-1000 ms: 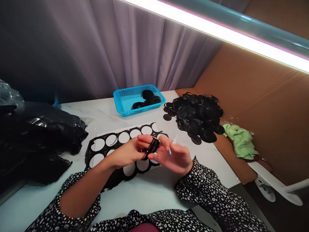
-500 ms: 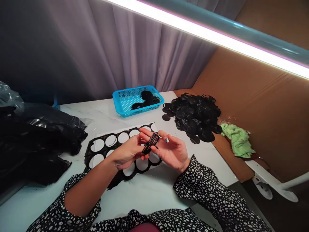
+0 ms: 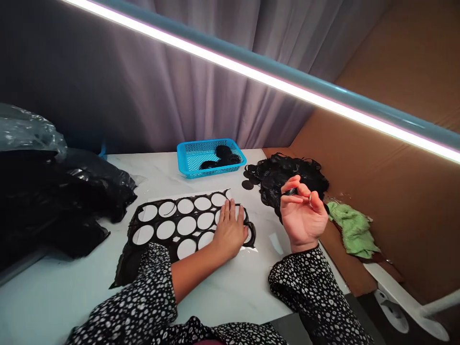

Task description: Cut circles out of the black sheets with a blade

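My left hand (image 3: pixel 232 233) lies flat with its fingers stretched over the right part of a black sheet (image 3: pixel 177 239) that has rows of round holes. White shows through the holes, and thin black strands cross one of them. Raised off the table, my right hand (image 3: pixel 304 215) has its palm towards me and its fingers curled in. A bit of black shows between those fingers; I cannot tell whether it is the bundle of thin rings or the dark pile behind.
A blue basket (image 3: pixel 187 173) with several black ring bundles (image 3: pixel 223 152) stands at the back. Black discs and scraps (image 3: pixel 273 175) are heaped at the right, near a green cloth (image 3: pixel 354 230). Black plastic bags (image 3: pixel 61 201) fill the left side. A lit tube lamp (image 3: pixel 247 69) crosses overhead.
My hands have parted from around the bundle of black rings. The left has come down flat on the holed sheet; the right has moved right and up, towards the black heap.
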A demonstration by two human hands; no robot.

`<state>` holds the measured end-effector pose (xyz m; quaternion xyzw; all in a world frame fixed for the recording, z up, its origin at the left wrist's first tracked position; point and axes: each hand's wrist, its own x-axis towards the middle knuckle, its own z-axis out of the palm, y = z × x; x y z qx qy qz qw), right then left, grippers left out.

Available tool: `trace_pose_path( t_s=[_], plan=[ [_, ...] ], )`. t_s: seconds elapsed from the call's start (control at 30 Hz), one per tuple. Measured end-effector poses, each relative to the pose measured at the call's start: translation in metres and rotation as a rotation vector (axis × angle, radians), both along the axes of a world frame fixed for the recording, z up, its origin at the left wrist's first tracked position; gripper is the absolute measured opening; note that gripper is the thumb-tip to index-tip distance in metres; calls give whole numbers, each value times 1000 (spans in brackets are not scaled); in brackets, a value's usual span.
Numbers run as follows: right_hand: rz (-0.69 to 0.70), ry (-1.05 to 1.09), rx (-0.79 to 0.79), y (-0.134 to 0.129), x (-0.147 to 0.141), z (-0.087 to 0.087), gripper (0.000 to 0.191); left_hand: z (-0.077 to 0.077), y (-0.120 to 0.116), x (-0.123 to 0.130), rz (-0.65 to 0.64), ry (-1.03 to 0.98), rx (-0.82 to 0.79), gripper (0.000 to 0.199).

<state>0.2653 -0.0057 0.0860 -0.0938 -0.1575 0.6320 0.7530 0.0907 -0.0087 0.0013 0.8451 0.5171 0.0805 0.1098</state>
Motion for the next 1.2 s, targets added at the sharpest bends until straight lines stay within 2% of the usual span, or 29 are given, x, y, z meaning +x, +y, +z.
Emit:
trace_pose_path(
  t_s=[0.13,0.47,0.67,0.8,0.9,0.97,1.03,1.1,1.2],
  plan=[
    [-11,-16,16,-4,2,-1,23,-2,4,16,9,-18,8,53],
    [-29,-62,53,-10,5,2,24,10,23,30,-7,-169,27,22],
    [-2,-13,90,-10,4,6,25,12,29,58,-43,-278,-1,27],
    [-25,-62,72,-7,5,4,24,17,16,73,-103,-305,-46,39],
    [-70,-98,54,-4,8,3,23,25,8,55,-192,-300,-86,60],
    [-105,-113,51,-2,10,2,24,31,17,28,-239,-260,-133,65],
    [-120,-108,65,-1,11,3,26,38,40,0,-165,-223,-134,53],
    [-124,-95,90,-1,12,3,28,43,69,-22,-19,-186,-91,41],
    [-127,-88,104,1,12,2,29,42,106,-32,98,-136,-50,27]
  ],
)
